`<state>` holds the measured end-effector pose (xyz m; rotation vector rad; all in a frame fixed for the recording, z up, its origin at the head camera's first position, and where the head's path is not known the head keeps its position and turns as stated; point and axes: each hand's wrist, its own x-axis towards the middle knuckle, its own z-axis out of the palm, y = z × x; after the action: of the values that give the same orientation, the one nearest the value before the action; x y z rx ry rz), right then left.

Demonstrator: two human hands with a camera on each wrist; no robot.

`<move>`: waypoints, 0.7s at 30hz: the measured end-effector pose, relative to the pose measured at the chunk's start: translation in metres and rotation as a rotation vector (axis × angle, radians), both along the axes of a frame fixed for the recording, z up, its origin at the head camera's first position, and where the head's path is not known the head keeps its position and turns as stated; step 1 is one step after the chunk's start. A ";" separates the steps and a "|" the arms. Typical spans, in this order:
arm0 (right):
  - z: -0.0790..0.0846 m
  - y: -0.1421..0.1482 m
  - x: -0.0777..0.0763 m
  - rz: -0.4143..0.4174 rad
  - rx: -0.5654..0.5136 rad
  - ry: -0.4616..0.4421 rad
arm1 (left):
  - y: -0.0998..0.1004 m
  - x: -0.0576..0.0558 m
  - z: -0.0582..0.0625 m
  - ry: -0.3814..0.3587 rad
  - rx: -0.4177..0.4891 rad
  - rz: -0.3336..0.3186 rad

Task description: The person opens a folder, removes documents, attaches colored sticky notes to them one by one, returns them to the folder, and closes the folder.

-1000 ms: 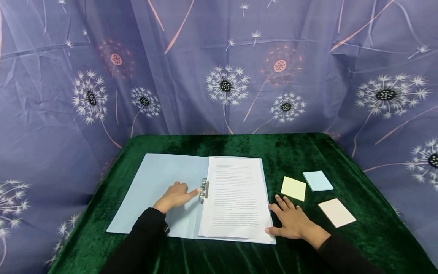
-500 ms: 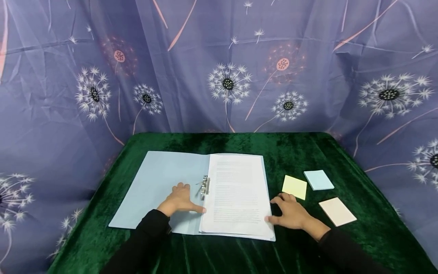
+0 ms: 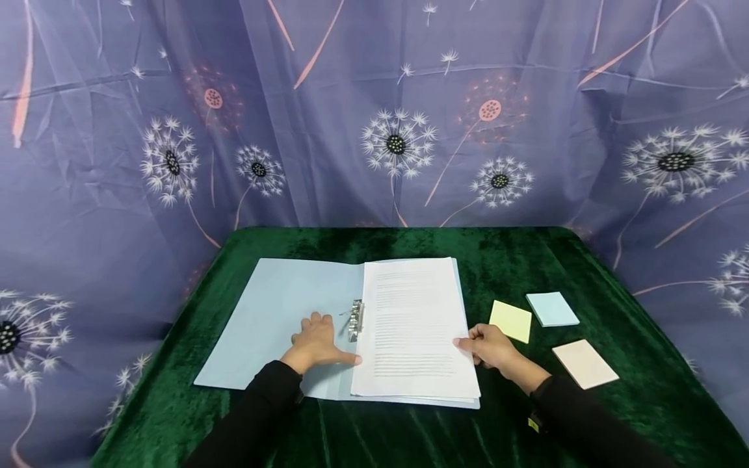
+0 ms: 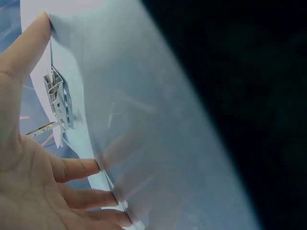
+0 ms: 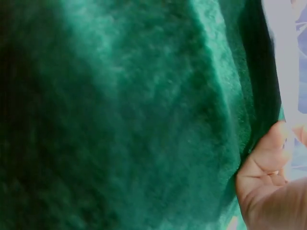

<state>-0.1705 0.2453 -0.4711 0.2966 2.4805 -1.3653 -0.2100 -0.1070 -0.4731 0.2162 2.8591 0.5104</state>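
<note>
A light-blue folder (image 3: 281, 292) lies spread flat, with printed paper sheets (image 3: 412, 318) stacked on its right half. Beside the sheets' left edge is a metal clip mechanism (image 3: 355, 321); its lever sticks up in the left wrist view. My left hand (image 3: 318, 344) lies with fingers spread over the folder's left cover, its thumb reaching to the sheets' left edge. At their right edge my right hand (image 3: 496, 350) pinches the paper, thumb on top and fingers beneath. How many sheets it holds, I cannot tell. Only part of the right hand (image 5: 268, 182) shows in the right wrist view.
Right of the folder lie a yellow sticky-note pad (image 3: 512, 320), a light-blue pad (image 3: 552, 309) and a pale pink pad (image 3: 585, 364). Green velvet cloth (image 3: 404, 435) covers the table. A purple dandelion-print curtain (image 3: 328, 130) hangs behind and at the sides.
My right hand has gone from lying spread at the paper's right edge to pinching it. My left thumb has moved from the clip down to the sheets' left edge. The top paper has shifted slightly.
</note>
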 end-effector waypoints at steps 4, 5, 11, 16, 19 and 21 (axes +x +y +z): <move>-0.002 0.002 0.000 -0.022 0.052 0.011 | 0.002 0.001 -0.002 0.010 0.011 -0.012; -0.002 0.003 0.000 -0.025 0.056 0.012 | 0.002 0.001 -0.002 0.009 0.015 -0.012; -0.001 0.007 0.001 -0.041 0.047 0.030 | 0.001 0.003 -0.002 -0.009 0.015 -0.007; 0.002 0.013 0.005 -0.058 0.037 0.035 | -0.002 0.004 0.001 -0.028 -0.004 -0.009; 0.004 0.019 0.006 -0.054 0.039 0.024 | -0.006 0.003 0.004 -0.033 -0.018 0.003; 0.004 0.022 0.007 -0.055 0.044 0.014 | -0.011 0.001 0.005 -0.032 -0.030 0.008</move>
<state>-0.1633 0.2671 -0.4673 0.3694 2.5342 -1.3390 -0.2089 -0.1179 -0.4685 0.1903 2.8354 0.4672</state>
